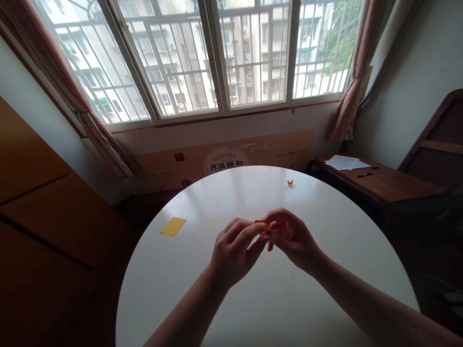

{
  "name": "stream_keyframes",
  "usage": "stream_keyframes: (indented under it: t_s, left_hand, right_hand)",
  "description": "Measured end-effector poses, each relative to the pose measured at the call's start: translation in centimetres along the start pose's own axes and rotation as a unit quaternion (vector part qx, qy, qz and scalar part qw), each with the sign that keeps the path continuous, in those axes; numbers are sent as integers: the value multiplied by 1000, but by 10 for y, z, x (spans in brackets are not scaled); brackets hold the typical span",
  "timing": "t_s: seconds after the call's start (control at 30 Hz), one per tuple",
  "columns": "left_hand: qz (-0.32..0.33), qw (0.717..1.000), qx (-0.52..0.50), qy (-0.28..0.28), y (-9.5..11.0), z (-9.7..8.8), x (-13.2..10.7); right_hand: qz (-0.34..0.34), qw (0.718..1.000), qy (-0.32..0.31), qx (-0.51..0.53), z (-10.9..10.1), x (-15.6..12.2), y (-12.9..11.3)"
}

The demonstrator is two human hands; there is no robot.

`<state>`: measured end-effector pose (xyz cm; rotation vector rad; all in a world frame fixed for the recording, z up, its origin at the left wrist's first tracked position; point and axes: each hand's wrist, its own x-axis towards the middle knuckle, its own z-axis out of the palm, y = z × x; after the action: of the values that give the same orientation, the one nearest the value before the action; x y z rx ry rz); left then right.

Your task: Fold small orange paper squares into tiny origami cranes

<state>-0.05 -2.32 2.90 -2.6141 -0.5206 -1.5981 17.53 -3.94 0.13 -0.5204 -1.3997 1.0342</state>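
Between my two hands is a small piece of folded orange paper (265, 228), raised above the white round table (217, 193). The fingers of my left hand (233, 248) are closed on its left side. My right hand (294, 236) pinches it from the right with curled fingers. Most of the paper is hidden behind my fingertips, so its full shape does not show. Farther back on the table stands a small orange origami crane (290, 184). To the left of my hands lies a flat stack of yellow paper (173, 226).
A low wooden table (394, 180) at the right bears white paper sheets (346, 162) and a dark pen (364, 175). Beyond the round table are a printed cardboard panel (195, 166) and a barred window. An orange-brown cabinet (43, 217) stands at the left.
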Motion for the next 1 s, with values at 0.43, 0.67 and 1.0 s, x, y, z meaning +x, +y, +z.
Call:
stream_keyframes:
  t_s: [0.43,0.67,1.0]
  left_hand:
    - [-42,998,-48,30,5,1,2]
    - [-48,998,-39,23,6,2,3]
    - [-94,993,-65,7,3,5,1]
  right_hand:
    - [11,998,34,-51,1,-1,-4]
    - [8,999,34,-1,1,1,-4]
    - [43,997,43,41,1,0,-2]
